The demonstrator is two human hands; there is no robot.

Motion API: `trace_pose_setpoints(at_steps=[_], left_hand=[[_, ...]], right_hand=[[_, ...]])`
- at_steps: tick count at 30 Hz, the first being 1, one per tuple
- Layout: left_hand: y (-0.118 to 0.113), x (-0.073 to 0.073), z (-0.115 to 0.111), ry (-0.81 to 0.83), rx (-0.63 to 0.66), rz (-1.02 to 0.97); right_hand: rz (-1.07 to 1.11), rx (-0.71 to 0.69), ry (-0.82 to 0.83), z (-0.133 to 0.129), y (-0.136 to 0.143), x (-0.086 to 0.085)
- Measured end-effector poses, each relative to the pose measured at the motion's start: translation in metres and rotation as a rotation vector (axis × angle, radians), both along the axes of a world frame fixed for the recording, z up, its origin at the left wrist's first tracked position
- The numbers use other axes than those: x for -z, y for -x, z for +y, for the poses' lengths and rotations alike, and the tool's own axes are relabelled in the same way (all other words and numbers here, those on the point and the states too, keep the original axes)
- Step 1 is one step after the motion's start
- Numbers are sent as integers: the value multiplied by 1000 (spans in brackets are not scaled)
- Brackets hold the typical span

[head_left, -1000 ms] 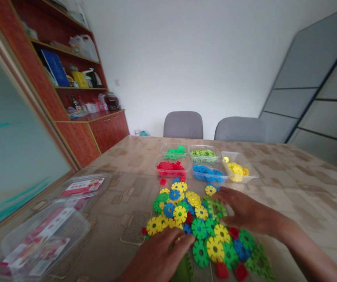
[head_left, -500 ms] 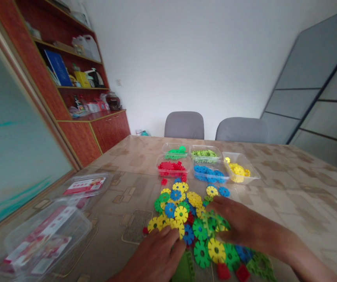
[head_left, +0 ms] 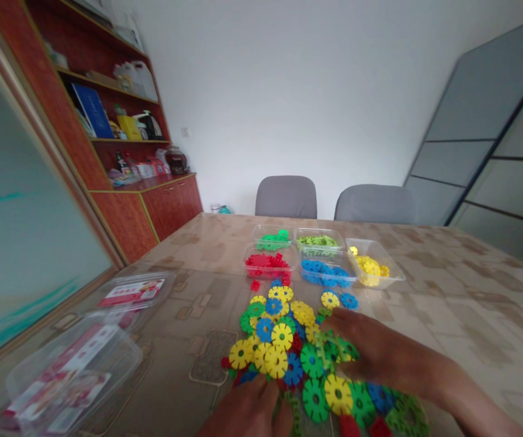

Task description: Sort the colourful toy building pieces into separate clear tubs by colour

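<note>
A heap of plastic snowflake building discs lies in front of me, with a yellow disc (head_left: 282,336), a blue disc (head_left: 293,369) and a green disc (head_left: 315,399) among several others. At the heap's near edge, my left hand (head_left: 252,409) has its fingers bent and close together, against a green notched piece (head_left: 296,414) whose larger part is hidden. On the right side my right hand (head_left: 368,343) curls its fingers and thumb round a light green notched piece (head_left: 321,352). Red pieces (head_left: 348,425) lie at the near right edge.
Beyond the heap stand clear tubs of sorted pieces: a red tub (head_left: 268,265), a blue tub (head_left: 327,270), a yellow tub (head_left: 375,264), a green tub (head_left: 273,238) and a light green tub (head_left: 318,240). Clear lids (head_left: 74,370) lie at left. Grey chairs (head_left: 285,197) stand behind the table.
My left hand has moved right and nearer to me, uncovering yellow discs and a blue piece, and now covers most of the green notched piece. The right hand stays nearly still.
</note>
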State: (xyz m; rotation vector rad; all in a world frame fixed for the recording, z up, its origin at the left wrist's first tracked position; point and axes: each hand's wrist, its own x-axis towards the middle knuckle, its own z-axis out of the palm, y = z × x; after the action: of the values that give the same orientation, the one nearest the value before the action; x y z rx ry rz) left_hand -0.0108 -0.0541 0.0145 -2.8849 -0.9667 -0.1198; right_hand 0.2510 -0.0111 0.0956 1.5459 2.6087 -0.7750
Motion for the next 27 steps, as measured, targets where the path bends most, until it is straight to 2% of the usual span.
trace_pose_setpoints(at_steps=[3,6,8,11,13,15,19,23,27], left_hand=[[2,-15,0,43,-24,36],[4,-27,5,221,-107,-42],[4,-27,10,344,-125,-164],[5,-19,15,442,-86,-347],[4,-16,15,444,-94,-395],[4,-18,13,412,-129,-354],[7,-36,10,304,-186,-297],[15,-56,22,289,-259,-360],[20,-63,35,285,-329,-366]], right_hand=[[53,4,-47,1,-4,6],[80,10,-81,2,-7,9],[72,4,-94,2,-8,8],[63,-14,-113,-1,-4,4],[80,-33,-123,-5,2,0],[106,-60,-134,-9,9,-4],[123,-126,-149,-22,25,-5],[163,-188,-270,-35,47,7],[126,-258,-479,-37,74,30]])
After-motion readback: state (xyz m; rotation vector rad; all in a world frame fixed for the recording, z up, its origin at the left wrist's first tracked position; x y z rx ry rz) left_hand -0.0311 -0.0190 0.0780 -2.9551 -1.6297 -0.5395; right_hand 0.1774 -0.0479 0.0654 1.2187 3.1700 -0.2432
